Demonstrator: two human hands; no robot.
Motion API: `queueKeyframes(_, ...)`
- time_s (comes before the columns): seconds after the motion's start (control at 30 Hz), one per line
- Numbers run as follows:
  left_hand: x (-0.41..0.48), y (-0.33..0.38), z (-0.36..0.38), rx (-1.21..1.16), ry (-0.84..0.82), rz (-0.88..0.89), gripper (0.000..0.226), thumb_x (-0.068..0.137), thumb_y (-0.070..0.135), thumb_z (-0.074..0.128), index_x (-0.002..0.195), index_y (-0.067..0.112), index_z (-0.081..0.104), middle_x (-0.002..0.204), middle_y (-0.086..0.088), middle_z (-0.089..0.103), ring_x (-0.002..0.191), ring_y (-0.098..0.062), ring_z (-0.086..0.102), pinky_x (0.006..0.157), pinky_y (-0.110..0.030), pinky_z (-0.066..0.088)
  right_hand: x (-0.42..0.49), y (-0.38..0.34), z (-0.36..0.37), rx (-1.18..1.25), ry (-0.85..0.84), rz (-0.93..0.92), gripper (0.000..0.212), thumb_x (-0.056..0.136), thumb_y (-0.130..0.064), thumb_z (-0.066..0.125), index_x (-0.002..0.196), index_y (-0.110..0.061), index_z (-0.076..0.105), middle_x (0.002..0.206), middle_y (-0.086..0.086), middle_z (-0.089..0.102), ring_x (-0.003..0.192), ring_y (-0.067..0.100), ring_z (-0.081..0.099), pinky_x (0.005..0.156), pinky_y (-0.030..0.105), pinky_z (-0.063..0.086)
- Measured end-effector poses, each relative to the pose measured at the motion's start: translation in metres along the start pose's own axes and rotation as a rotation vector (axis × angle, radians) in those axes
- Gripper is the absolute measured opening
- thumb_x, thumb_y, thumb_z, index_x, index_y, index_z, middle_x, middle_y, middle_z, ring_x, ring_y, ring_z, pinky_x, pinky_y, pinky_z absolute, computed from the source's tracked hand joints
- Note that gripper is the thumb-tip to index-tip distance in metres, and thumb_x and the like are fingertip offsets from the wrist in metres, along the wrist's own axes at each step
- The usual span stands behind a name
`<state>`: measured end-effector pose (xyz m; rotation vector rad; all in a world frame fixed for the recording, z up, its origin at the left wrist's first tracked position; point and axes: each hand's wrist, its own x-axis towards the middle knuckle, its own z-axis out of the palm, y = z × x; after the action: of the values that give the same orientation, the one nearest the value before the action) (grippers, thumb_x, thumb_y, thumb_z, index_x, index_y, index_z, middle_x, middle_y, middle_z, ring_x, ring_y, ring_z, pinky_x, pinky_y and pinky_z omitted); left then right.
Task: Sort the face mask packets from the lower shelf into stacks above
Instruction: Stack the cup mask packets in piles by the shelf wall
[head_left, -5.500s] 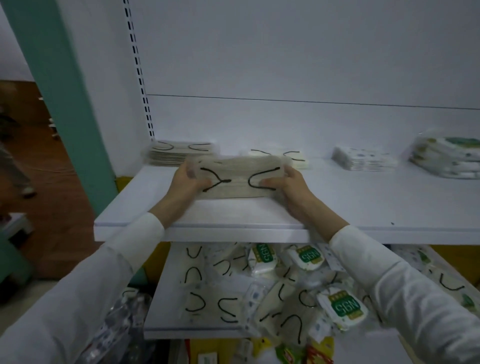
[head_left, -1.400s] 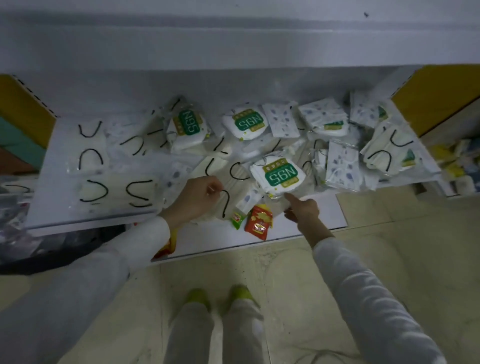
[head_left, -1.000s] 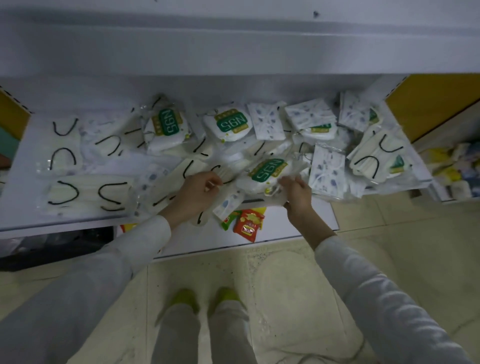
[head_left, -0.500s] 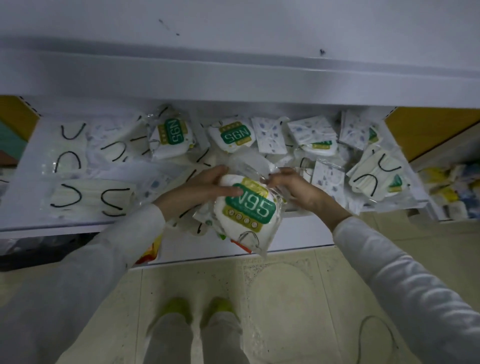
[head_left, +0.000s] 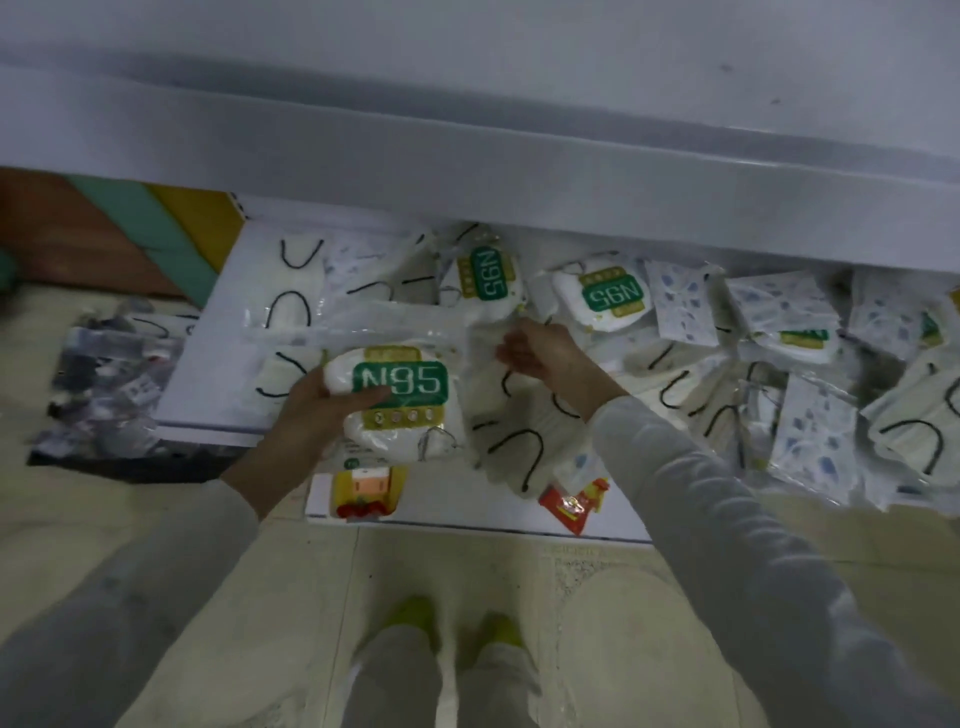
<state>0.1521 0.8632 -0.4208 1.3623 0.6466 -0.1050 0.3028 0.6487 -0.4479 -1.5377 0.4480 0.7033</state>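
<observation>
Looking down at a lower shelf (head_left: 223, 364) strewn with loose face mask packets. The left hand (head_left: 317, 410) grips an N95 packet (head_left: 400, 395) by its left edge, lifted just above the shelf's front. Half a second ago both hands held it. The right hand (head_left: 540, 353) has let go and moved back into the pile, fingers curled just beside a second N95 packet (head_left: 483, 275) — whether they pinch anything cannot be told. Probably the person is gathering matching packets before lifting them to the upper shelf (head_left: 467, 156) — this handful is not yet stacked.
</observation>
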Motion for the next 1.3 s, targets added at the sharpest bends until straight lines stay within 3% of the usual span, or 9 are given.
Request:
queueKeyframes(0.13, 0.009, 0.005, -0.049, -0.042, 0.101, 0.034, 0.029, 0.077, 0.001, 0.069, 0.1, 0.018, 0.065, 0.094, 0.002, 0.072, 0.091, -0.017, 0.068, 0.072, -0.029, 0.058, 0.031, 0.011, 0.049, 0.097, 0.16, 0.043, 0.023, 0.09, -0.026, 0.064, 0.091, -0.005, 0.054, 0.075, 0.01, 0.062, 0.06, 0.021, 0.062, 0.056, 0.029, 0.054)
queueKeyframes(0.4, 0.022, 0.006, -0.078, -0.079, 0.12, 0.038, 0.033, 0.076, 0.008, 0.071, 0.107, 0.018, 0.064, 0.104, -0.004, 0.071, 0.097, -0.021, 0.067, 0.083, -0.04, 0.054, 0.063, 0.016, 0.08, 0.284, 0.383, 0.007, 0.024, 0.083, -0.022, 0.071, 0.098, -0.006, 0.062, 0.092, 0.005, 0.063, 0.08, 0.021, 0.06, 0.071, 0.031, 0.053)
queueKeyframes(0.5, 0.024, 0.005, -0.075, -0.105, 0.104, 0.031, 0.032, 0.078, 0.008, 0.069, 0.109, 0.017, 0.063, 0.105, -0.004, 0.07, 0.097, -0.021, 0.067, 0.081, -0.04, 0.054, 0.054, 0.01, 0.077, 0.338, 0.368, -0.021, 0.016, 0.083, -0.02, 0.072, 0.08, -0.015, 0.057, 0.076, 0.002, 0.056, 0.062, 0.015, 0.049, 0.053, 0.026, 0.044)
queueKeyframes(0.67, 0.029, 0.004, -0.056, -0.192, 0.077, -0.028, 0.021, 0.088, 0.015, 0.062, 0.108, 0.019, 0.063, 0.101, -0.003, 0.071, 0.092, -0.02, 0.068, 0.073, -0.036, 0.055, 0.026, -0.002, 0.049, 0.526, 0.378, -0.134, 0.004, 0.085, -0.011, 0.063, 0.086, -0.01, 0.06, 0.081, 0.005, 0.057, 0.073, 0.018, 0.056, 0.057, 0.023, 0.051)
queueKeyframes(0.77, 0.034, 0.001, -0.039, -0.247, 0.122, -0.091, 0.028, 0.088, 0.022, 0.063, 0.115, 0.016, 0.062, 0.104, -0.006, 0.07, 0.093, -0.023, 0.067, 0.073, -0.036, 0.055, 0.002, -0.011, 0.019, 0.577, 0.29, -0.299, 0.023, 0.086, -0.006, 0.056, 0.067, -0.017, 0.053, 0.063, 0.0, 0.049, 0.06, 0.014, 0.047, 0.053, 0.022, 0.041)
queueKeyframes(0.93, 0.031, 0.008, 0.001, -0.442, 0.008, -0.231, 0.03, 0.095, 0.031, 0.048, 0.11, 0.01, 0.063, 0.102, -0.012, 0.068, 0.089, -0.025, 0.065, 0.064, -0.032, 0.059, -0.045, -0.025, -0.01, 0.337, -0.115, -0.541, 0.032, 0.076, 0.002, 0.064, 0.053, -0.02, 0.059, 0.048, -0.006, 0.046, 0.045, 0.006, 0.04, 0.05, 0.018, 0.031)
queueKeyframes(1.1, 0.019, 0.013, 0.03, -0.545, -0.175, -0.169, 0.051, 0.096, 0.052, 0.032, 0.112, 0.019, 0.067, 0.102, -0.006, 0.072, 0.091, -0.021, 0.07, 0.077, -0.034, 0.057, -0.062, -0.011, 0.004, -0.107, -0.185, -0.507, 0.028, 0.085, 0.014, 0.056, 0.071, -0.01, 0.051, 0.051, -0.013, 0.054, 0.047, -0.002, 0.047, 0.049, 0.012, 0.038)
queueKeyframes(1.2, 0.02, 0.004, 0.025, -0.539, -0.132, -0.221, 0.057, 0.089, 0.065, 0.033, 0.109, 0.025, 0.067, 0.09, -0.002, 0.074, 0.076, -0.018, 0.071, 0.062, -0.028, 0.056, -0.061, -0.001, 0.0, -0.187, -0.198, -0.525, 0.027, 0.087, 0.011, 0.056, 0.07, -0.009, 0.048, 0.051, -0.012, 0.05, 0.047, 0.002, 0.044, 0.05, 0.013, 0.038)
queueKeyframes(1.3, 0.021, 0.002, 0.025, -0.5, -0.191, -0.198, 0.058, 0.089, 0.066, 0.033, 0.109, 0.024, 0.069, 0.096, -0.004, 0.073, 0.085, -0.02, 0.07, 0.072, -0.033, 0.055, -0.061, 0.006, -0.005, -0.256, -0.233, -0.532, 0.025, 0.088, 0.008, 0.057, 0.072, -0.008, 0.049, 0.057, -0.005, 0.05, 0.053, 0.006, 0.047, 0.056, 0.016, 0.042)
